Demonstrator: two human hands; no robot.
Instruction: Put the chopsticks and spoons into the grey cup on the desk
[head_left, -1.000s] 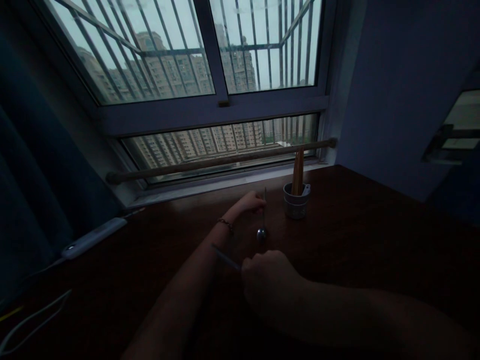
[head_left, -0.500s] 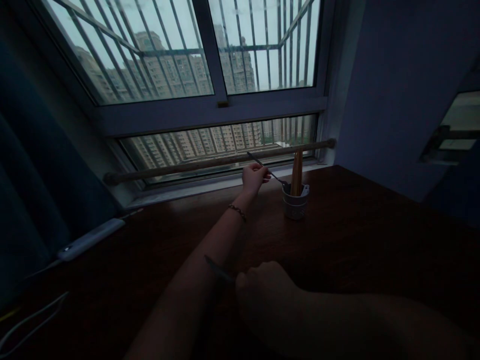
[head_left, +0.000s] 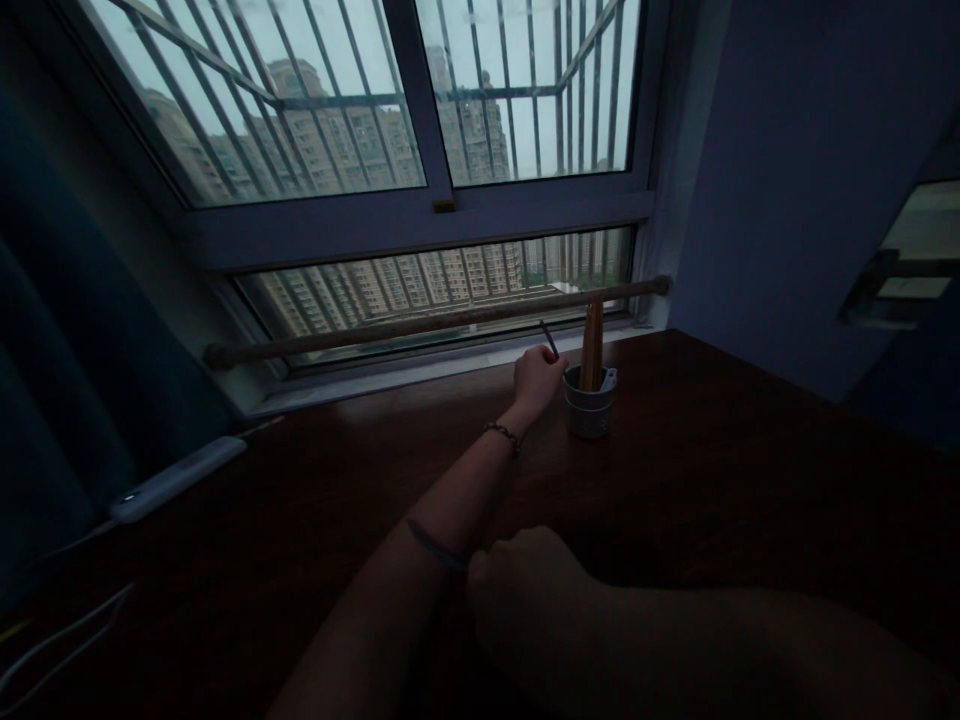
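Observation:
My left hand [head_left: 536,375] is closed on a metal spoon [head_left: 549,338] right beside a small grey cup [head_left: 589,410] on the dark wooden table [head_left: 712,470]. The spoon's handle sticks up above the fingers; its bowl end is hidden behind the hand at the cup's rim. Wooden chopsticks [head_left: 592,346] stand upright in the cup. My right hand [head_left: 525,590] rests as a fist near the table's front and grips a thin dark utensil [head_left: 435,545] that pokes out to the left across my left forearm.
A white power strip [head_left: 176,480] with cables lies at the table's left. A wooden rod [head_left: 420,322] runs along the barred window behind the cup. A dark curtain hangs at the left, and a wall stands at the right.
My left hand lifted the spoon off the table, carried it up and right to the cup, and now lowers its bowl end at the cup. My right fist drew slightly nearer.

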